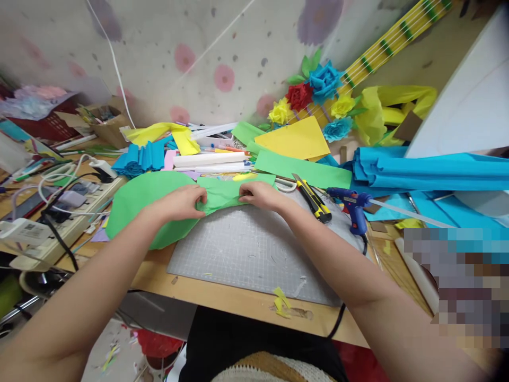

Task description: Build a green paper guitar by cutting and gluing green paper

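My left hand pinches the left part of a strip of green crepe paper, its fingers curled in. At the strip's right part my right hand grips with bent fingers. Between the two hands the paper looks creased and stretched. Under my left forearm spreads a large rounded sheet of green paper; whether it joins the strip I cannot tell. Just below both hands lies a grey cutting mat. A yellow and black utility knife rests right of my right hand, beside a blue glue gun.
Behind the hands lie a yellow sheet, another green strip and blue crepe paper. Paper flowers decorate a guitar shape against the wall. A power strip with tangled cables is at left. Yellow scraps sit near the front edge.
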Available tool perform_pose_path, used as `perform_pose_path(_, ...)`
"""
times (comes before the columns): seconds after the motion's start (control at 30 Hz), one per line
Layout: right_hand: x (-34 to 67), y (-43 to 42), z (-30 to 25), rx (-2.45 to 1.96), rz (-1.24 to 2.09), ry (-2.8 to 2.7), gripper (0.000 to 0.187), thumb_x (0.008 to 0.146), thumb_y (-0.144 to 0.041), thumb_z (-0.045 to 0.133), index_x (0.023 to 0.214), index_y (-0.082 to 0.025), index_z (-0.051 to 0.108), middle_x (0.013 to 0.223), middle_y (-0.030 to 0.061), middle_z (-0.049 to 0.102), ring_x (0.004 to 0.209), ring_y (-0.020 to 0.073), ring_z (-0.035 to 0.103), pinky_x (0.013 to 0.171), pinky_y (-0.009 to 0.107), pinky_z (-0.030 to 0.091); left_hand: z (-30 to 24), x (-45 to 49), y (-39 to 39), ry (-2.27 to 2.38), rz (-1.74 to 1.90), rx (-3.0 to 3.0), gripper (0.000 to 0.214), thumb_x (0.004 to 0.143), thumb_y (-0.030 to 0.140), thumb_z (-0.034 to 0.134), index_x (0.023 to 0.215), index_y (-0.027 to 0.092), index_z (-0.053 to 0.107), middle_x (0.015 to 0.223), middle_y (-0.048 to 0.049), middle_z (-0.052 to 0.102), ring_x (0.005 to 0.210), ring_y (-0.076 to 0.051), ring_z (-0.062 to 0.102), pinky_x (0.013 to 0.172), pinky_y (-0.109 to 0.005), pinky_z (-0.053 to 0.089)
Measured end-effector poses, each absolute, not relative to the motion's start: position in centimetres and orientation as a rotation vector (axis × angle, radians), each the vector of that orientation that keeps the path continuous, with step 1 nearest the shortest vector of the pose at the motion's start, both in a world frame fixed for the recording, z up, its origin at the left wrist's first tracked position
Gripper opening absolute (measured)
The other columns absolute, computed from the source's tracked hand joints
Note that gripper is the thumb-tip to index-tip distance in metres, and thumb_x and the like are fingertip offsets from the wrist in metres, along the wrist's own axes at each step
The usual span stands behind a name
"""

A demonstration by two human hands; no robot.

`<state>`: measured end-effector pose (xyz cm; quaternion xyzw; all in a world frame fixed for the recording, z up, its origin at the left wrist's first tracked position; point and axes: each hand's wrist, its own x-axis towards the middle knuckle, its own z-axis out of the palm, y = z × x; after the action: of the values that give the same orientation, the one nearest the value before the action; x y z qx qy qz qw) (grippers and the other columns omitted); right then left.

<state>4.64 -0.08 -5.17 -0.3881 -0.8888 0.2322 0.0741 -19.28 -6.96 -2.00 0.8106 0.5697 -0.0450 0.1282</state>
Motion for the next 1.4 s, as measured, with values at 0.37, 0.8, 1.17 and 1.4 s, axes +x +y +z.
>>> perform_pose_path(0.37, 4.7, 0.3, -4.4, -1.237, 0.595, -2.796, 0.014, 0.082, -0.03, 0.058, 0.086, -0.019, 0.065, 0.089, 0.0026, 0.064, 0.074, 0.0133, 0.051, 0.057, 0.024, 0.026, -3.6, -14.0, -4.2, 1.658, 0.045, 2.226, 0.024, 0.072, 0.042, 0.054, 0.075, 0.019, 0.058, 0.072, -0.0008, 0.061, 0.064, -0.015, 0.051, 0.056, -0.026, 0.032)
perform_pose_path(0.8, 4.4, 0.0, -4.8, -1.326, 0.558, -2.734, 0.013, 0.079, -0.026, 0.061, 0.088, -0.019, 0.066, 0.089, 0.003, 0.068, 0.078, 0.0144, 0.056, 0.059, 0.024, 0.03, -3.9, -14.1, -3.4, 1.704, 0.065, 2.125, 0.023, 0.07, 0.041, 0.061, 0.075, 0.019, 0.062, 0.067, 0.0009, 0.064, 0.063, -0.015, 0.054, 0.056, -0.025, 0.033)
perform_pose_path(1.17, 3.9, 0.0, -4.1, -1.425, 0.539, -2.818, 0.018, 0.081, -0.027, 0.059, 0.095, -0.02, 0.068, 0.096, 0.0048, 0.069, 0.083, 0.0169, 0.059, 0.058, 0.025, 0.031, -4.4, -14.6, -2.5, 1.652, 0.102, 2.09, 0.022, 0.067, 0.04, 0.063, 0.072, 0.019, 0.061, 0.071, 0.0003, 0.066, 0.065, -0.015, 0.057, 0.056, -0.025, 0.035)
perform_pose_path(1.4, 3.7, -0.2, -4.0, -1.452, 0.527, -2.838, 0.019, 0.082, -0.027, 0.058, 0.096, -0.018, 0.067, 0.1, 0.0064, 0.069, 0.086, 0.0182, 0.059, 0.059, 0.026, 0.032, -4.3, -14.3, -3.2, 1.704, 0.102, 2.117, 0.021, 0.07, 0.04, 0.061, 0.074, 0.019, 0.061, 0.072, -0.0004, 0.066, 0.067, -0.016, 0.057, 0.056, -0.026, 0.035)
